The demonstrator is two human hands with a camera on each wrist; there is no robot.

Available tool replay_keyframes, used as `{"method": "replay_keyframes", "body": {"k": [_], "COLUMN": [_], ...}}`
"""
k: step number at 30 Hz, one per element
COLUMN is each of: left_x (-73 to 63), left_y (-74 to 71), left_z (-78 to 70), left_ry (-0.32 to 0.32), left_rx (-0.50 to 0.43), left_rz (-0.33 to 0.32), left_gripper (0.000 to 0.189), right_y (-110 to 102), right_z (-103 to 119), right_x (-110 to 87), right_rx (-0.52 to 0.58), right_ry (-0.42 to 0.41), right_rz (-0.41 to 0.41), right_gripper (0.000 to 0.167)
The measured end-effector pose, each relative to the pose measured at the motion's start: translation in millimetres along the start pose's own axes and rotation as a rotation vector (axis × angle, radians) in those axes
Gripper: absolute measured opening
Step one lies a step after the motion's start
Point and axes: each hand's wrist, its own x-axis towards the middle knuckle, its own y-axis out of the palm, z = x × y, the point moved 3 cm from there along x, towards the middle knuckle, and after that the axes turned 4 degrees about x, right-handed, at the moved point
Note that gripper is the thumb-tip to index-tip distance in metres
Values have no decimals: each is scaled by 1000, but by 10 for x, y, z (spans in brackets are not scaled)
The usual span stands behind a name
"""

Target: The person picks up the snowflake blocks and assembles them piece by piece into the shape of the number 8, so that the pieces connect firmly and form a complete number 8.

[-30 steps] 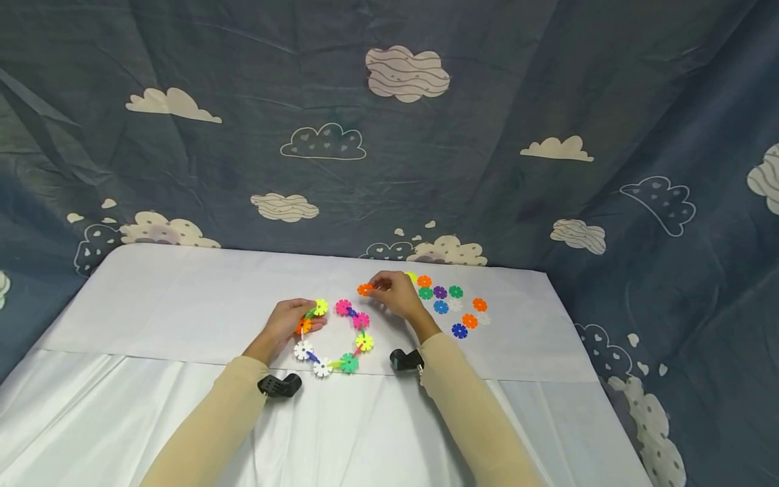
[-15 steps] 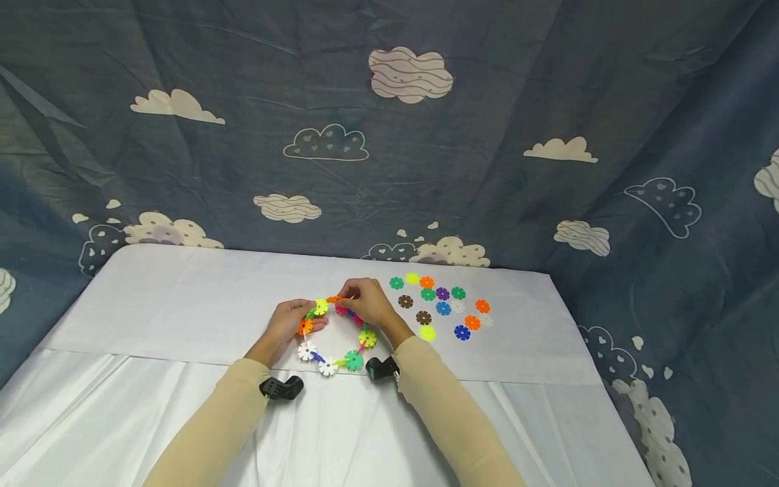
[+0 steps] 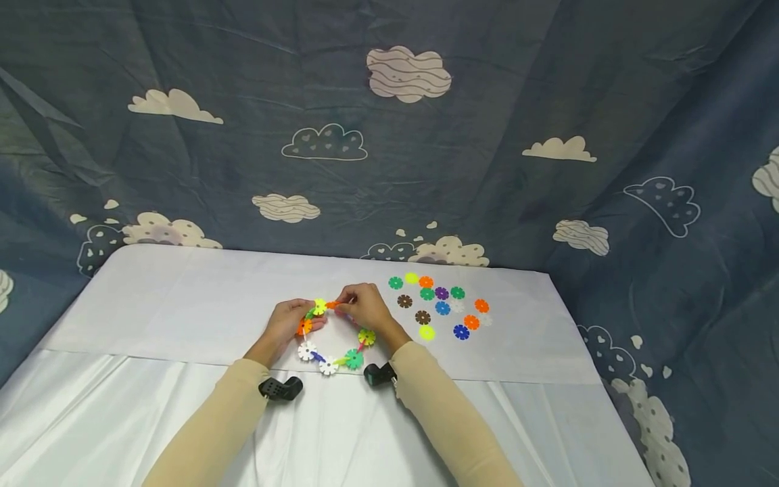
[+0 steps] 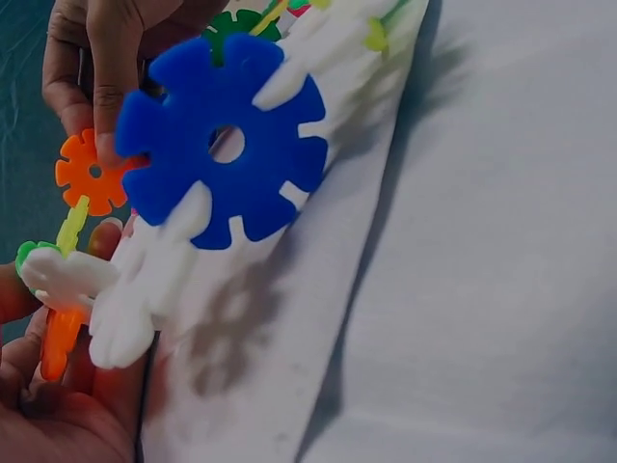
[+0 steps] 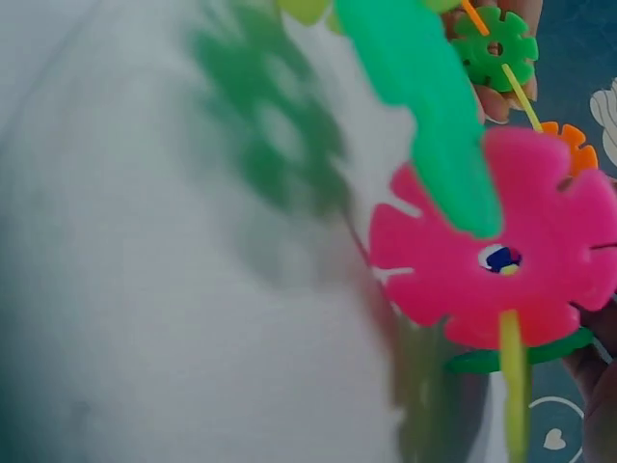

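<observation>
A chain of notched, flower-shaped interlocking discs curves in a ring between the hands. My left hand (image 3: pixel 289 326) holds its left end, near a yellow disc (image 3: pixel 319 307) and an orange one (image 3: pixel 304 326). At the top of the ring, my right hand (image 3: pixel 365 308) pinches a separate-coloured orange disc (image 4: pixel 92 174) by its edge, against the yellow disc's rim. Whether their slots are engaged I cannot tell. A blue disc (image 4: pixel 227 145) and white discs fill the left wrist view. The right wrist view has a pink disc (image 5: pixel 492 275) close up; my right hand hides the pink part of the ring from above.
Several loose discs lie to the right on the white-covered table (image 3: pixel 201 297), among them a brown one (image 3: pixel 422 317), a yellow one (image 3: pixel 427 332) and a dark blue one (image 3: pixel 462 332). A dark cloud-print cloth (image 3: pixel 328 210) hangs behind the table.
My right hand has carried the orange disc leftward to the yellow disc at the ring's top. Loose discs that its arm covered now show. My left hand has stayed in place.
</observation>
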Motion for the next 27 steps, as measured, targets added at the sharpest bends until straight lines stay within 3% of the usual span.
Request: {"method": "replay_keyframes", "body": {"k": [8, 17, 27], "left_x": [-18, -56, -32], "left_y": [13, 40, 22], "left_z": [5, -26, -9], "left_ry": [32, 10, -9], "left_rx": [13, 11, 15], "left_rz": [-11, -40, -36], "left_gripper": [31, 29, 30], "right_y": [30, 50, 36], "right_z": [8, -33, -36], "right_x": [-24, -44, -60], "right_rx": [-33, 1, -25], "right_ry": [-8, -3, 1], "right_rz": [-39, -73, -43], "right_gripper": [7, 9, 6]}}
